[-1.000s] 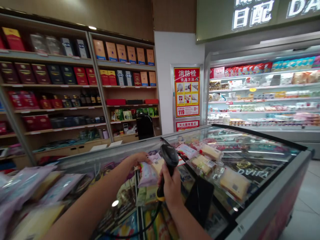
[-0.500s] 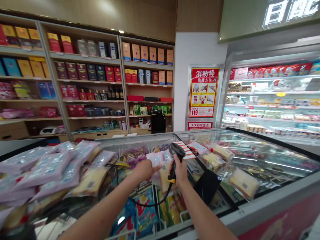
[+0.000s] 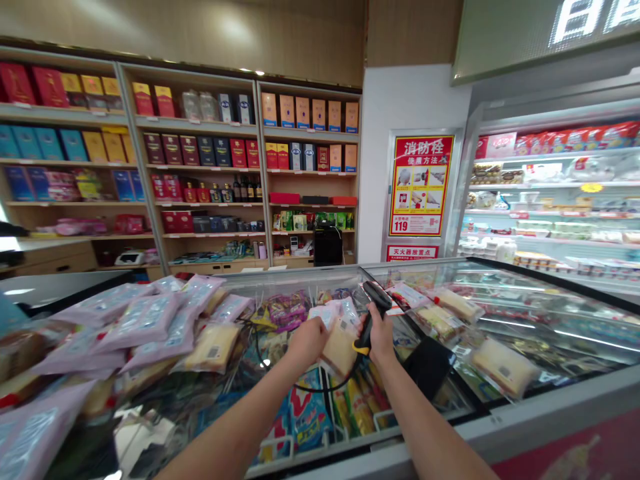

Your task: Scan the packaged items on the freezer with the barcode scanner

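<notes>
In my right hand [image 3: 381,335] is a black-and-yellow barcode scanner [image 3: 371,320], my fingers wrapped round its handle. Its dark cable loops down and to the left over the freezer. My left hand [image 3: 309,341] is closed at the upper left edge of a bag of sliced bread [image 3: 339,348], its fingertips partly hidden. A small barcode label shows on the bread's pale side, just left of the scanner. Left of my hands, several lilac-printed bread bags [image 3: 137,323] lie heaped on the glass. One more bread bag [image 3: 211,347] rests at the heap's right edge, label up.
Below is a glass-topped chest freezer [image 3: 505,427] holding coloured packets. On its right side lie several bread bags [image 3: 506,367] and a black flat object [image 3: 430,367]. Shelves of boxed goods [image 3: 205,150] stand behind; a lit refrigerated display [image 3: 555,207] is at right.
My left hand's fingers, stretched out before, have closed at the bread bag, and its barcode side shows more plainly. The view has turned slightly left. The scanner stays in my right hand.
</notes>
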`<state>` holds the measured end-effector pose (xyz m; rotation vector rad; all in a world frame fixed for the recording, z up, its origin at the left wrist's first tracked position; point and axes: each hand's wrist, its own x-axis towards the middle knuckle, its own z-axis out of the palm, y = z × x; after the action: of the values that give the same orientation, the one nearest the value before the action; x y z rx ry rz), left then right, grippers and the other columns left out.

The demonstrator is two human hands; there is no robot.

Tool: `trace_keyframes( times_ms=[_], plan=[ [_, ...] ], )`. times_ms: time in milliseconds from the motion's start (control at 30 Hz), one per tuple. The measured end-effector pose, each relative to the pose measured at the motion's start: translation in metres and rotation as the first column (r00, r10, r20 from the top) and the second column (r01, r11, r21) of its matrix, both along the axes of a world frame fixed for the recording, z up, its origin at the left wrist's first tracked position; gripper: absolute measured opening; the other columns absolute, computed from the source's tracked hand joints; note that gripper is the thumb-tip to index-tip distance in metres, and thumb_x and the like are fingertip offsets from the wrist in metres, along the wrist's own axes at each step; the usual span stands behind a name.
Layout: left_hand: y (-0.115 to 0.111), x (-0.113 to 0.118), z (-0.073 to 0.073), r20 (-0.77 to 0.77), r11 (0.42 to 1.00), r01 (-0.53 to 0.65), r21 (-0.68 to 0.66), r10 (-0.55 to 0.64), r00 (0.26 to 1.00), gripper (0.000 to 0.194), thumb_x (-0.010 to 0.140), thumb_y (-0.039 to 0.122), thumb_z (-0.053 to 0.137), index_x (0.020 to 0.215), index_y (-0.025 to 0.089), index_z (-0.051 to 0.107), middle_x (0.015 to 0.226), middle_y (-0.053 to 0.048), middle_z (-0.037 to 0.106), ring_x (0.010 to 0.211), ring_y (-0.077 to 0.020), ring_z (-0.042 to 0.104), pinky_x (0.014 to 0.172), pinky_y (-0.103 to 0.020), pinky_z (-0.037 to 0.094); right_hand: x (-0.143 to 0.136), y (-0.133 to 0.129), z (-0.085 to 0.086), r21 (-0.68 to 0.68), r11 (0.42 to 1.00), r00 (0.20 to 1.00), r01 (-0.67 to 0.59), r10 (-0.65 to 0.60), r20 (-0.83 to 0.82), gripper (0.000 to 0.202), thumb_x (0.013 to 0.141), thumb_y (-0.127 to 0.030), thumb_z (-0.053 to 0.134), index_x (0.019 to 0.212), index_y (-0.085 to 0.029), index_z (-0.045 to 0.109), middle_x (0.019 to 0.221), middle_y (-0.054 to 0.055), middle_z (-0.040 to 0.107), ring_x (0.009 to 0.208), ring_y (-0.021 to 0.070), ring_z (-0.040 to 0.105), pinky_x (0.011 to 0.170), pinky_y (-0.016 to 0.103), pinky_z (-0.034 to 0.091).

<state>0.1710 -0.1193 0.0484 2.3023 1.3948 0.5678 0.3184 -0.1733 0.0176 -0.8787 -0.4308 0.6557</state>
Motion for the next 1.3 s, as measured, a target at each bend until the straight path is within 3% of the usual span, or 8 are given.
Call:
trace_keyframes(
  times_ms=[133,300,433,567,733,833,967,1300],
  plan=[
    [0.034,-0.040,0.027,0.013,0.985,-0.071,0.158,0.070,0.997,0.015,0.088,0.018,0.047,0.088,0.021,0.062,0.086,-0.008,0.071,0.083,-0.0222,0.066,0.071,-0.028,0.042,0.006,0.002,-0.002,-0.005,1.000,0.999,0.016,-0.015,0.032,0.046,0.065,-0.061,0.074,0.077,-0.022,0.052,0.049,-0.006,0.054,0.035,0.0130,0.047,0.034,0.026,0.039],
    [0.089,-0.073,0.025,-0.118,0.980,-0.124,0.155,0.143,0.983,0.015,0.090,0.018,0.047,0.090,0.021,0.061,0.078,-0.007,0.070,0.079,-0.0223,0.067,0.068,-0.027,0.041,0.009,0.006,-0.009,0.010,1.000,0.996,-0.002,0.001,0.086,0.043,0.068,-0.059,0.073,0.074,-0.023,0.052,0.048,-0.005,0.054,0.035,0.0135,0.048,0.034,0.025,0.036],
    [0.096,-0.050,0.018,-0.157,0.981,-0.028,0.191,0.059,0.986,0.019,0.091,0.018,0.045,0.093,0.021,0.063,0.084,-0.009,0.071,0.087,-0.0247,0.068,0.075,-0.030,0.043,0.007,0.006,-0.009,-0.029,0.999,0.987,-0.044,0.048,0.154,0.046,0.071,-0.064,0.070,0.066,-0.023,0.051,0.044,-0.004,0.053,0.032,0.0137,0.045,0.034,0.027,0.035],
    [0.082,-0.012,0.009,0.113,0.987,0.088,0.134,-0.103,0.988,0.027,0.072,0.012,0.070,0.096,0.021,0.062,0.092,-0.005,0.071,0.087,-0.0208,0.067,0.079,-0.028,0.047,0.003,0.005,-0.008,-0.041,0.999,0.982,-0.026,0.033,0.185,0.049,0.068,-0.067,0.071,0.065,-0.022,0.051,0.043,-0.005,0.052,0.032,0.0133,0.045,0.035,0.027,0.038],
    [0.061,0.021,-0.032,0.717,0.980,0.041,-0.194,0.113,0.687,0.048,0.052,0.005,0.079,0.095,0.016,0.063,0.084,-0.002,0.070,0.071,-0.0160,0.064,0.071,-0.026,0.051,0.000,0.006,-0.009,-0.117,0.992,0.972,-0.056,0.081,0.222,0.055,0.064,-0.073,0.068,0.060,-0.021,0.051,0.042,-0.004,0.051,0.033,0.0122,0.045,0.036,0.026,0.038],
    [0.049,0.036,-0.054,0.832,0.905,0.149,-0.398,0.288,0.473,0.033,0.052,0.010,0.081,0.080,0.014,0.065,0.073,-0.002,0.070,0.068,-0.0171,0.065,0.068,-0.027,0.053,0.000,0.008,-0.012,-0.141,0.986,0.965,-0.087,0.119,0.235,0.054,0.064,-0.073,0.068,0.060,-0.021,0.050,0.041,-0.004,0.051,0.032,0.0117,0.043,0.036,0.027,0.038],
    [0.055,0.031,-0.057,0.883,0.912,0.143,-0.384,0.318,0.346,0.027,0.059,0.008,0.074,0.084,0.015,0.066,0.075,-0.001,0.071,0.065,-0.0144,0.065,0.065,-0.025,0.054,0.002,0.007,-0.013,-0.134,0.985,0.963,-0.112,0.140,0.228,0.050,0.066,-0.069,0.068,0.066,-0.022,0.051,0.043,-0.004,0.052,0.034,0.0125,0.046,0.036,0.027,0.041],
    [0.103,-0.041,-0.059,0.788,0.955,-0.056,-0.290,0.272,0.553,0.019,0.070,0.017,0.068,0.089,0.014,0.069,0.077,-0.003,0.072,0.068,-0.0174,0.067,0.064,-0.029,0.056,-0.013,-0.004,-0.008,-0.333,0.857,0.841,-0.392,0.481,0.248,0.051,0.063,-0.063,0.072,0.080,-0.020,0.051,0.052,-0.006,0.055,0.035,0.0097,0.048,0.033,0.023,0.042]
  ],
)
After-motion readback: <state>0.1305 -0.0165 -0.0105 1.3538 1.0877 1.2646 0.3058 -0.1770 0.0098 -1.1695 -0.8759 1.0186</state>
